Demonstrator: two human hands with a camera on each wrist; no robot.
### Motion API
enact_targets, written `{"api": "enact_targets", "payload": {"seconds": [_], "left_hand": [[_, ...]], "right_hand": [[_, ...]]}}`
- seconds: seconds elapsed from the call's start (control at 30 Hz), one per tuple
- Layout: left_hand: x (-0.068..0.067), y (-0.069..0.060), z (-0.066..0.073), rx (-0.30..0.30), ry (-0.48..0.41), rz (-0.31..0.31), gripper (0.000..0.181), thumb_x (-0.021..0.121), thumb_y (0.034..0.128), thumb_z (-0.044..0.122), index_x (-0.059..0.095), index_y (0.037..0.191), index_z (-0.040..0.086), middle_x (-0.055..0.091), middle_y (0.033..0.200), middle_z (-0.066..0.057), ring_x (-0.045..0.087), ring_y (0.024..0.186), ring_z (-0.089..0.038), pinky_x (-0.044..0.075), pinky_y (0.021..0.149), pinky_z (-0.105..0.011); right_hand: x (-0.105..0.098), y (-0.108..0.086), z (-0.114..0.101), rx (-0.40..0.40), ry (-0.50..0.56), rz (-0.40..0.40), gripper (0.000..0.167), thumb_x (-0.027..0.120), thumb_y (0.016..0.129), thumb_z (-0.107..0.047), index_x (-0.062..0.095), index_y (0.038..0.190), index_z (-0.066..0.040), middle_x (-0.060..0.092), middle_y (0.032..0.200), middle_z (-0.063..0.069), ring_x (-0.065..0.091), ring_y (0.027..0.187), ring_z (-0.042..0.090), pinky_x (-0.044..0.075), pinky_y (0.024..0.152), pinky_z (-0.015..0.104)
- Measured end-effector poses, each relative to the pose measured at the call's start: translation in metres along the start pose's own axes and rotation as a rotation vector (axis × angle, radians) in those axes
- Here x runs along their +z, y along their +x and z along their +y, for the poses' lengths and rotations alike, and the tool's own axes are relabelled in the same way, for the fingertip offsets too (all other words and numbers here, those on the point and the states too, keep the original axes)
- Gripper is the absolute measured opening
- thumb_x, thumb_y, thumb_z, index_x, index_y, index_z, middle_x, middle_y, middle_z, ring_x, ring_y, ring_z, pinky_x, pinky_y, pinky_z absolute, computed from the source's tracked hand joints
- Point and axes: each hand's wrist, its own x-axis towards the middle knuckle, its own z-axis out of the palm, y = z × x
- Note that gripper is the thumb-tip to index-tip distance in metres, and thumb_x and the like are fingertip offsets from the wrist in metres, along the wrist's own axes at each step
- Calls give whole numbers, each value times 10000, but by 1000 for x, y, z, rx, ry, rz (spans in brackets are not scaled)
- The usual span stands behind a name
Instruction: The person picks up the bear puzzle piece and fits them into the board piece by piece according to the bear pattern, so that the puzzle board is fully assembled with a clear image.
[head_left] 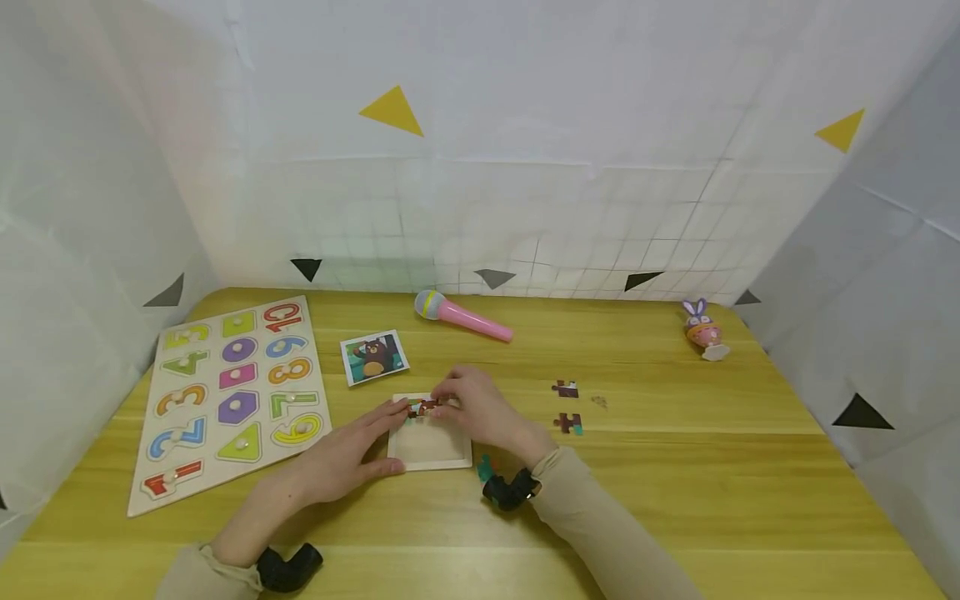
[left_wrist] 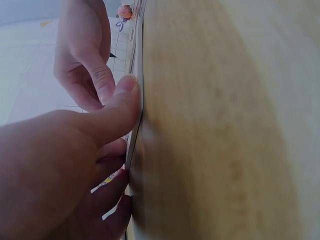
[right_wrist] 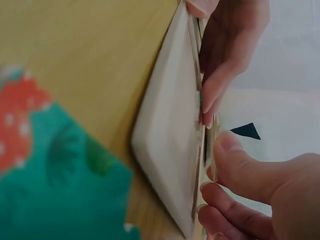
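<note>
In the head view a small square wooden tray (head_left: 431, 463) lies on the table, with joined jigsaw pieces (head_left: 417, 408) along its upper edge. My left hand (head_left: 341, 457) spans the tray's left side, thumb at the lower left corner and fingertips on the upper left pieces. My right hand (head_left: 480, 408) is over the upper right of the tray; in the right wrist view its thumb and index finger (right_wrist: 231, 142) pinch a thin puzzle piece (right_wrist: 215, 145) on edge. The left wrist view shows my left thumb (left_wrist: 122, 102) against the tray's rim (left_wrist: 136, 120).
Loose pieces (head_left: 567, 423) lie right of the tray, and a green one (head_left: 484, 468) beside my right wrist. A bear picture card (head_left: 375, 357), a pink toy microphone (head_left: 472, 319), a number board (head_left: 217, 458) and a rabbit toy (head_left: 706, 333) stand around.
</note>
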Motion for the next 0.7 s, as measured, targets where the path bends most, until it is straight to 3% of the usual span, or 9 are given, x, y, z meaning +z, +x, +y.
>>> {"api": "enact_targets", "payload": {"seconds": [0.27,0.7], "left_hand": [[1,1,0,16,15,6,726,639,962,427,354,1565,139,254,1653,-33,251,1513,-304,320,1165,-550],[5,0,1,50,73,34,706,624,978,393,338,1571,135,280,1638,-63,277,1495,-342,326,1153,-573]], "right_hand": [[1,0,2,-22,-37,12,242,764,886,-197,747,1061,-30,665,897,75,528,781,171,400,740,306],[5,1,3,2,-16,29,213,764,889,-193,716,1030,-40,663,880,86,592,820,204,467,767,351]]}}
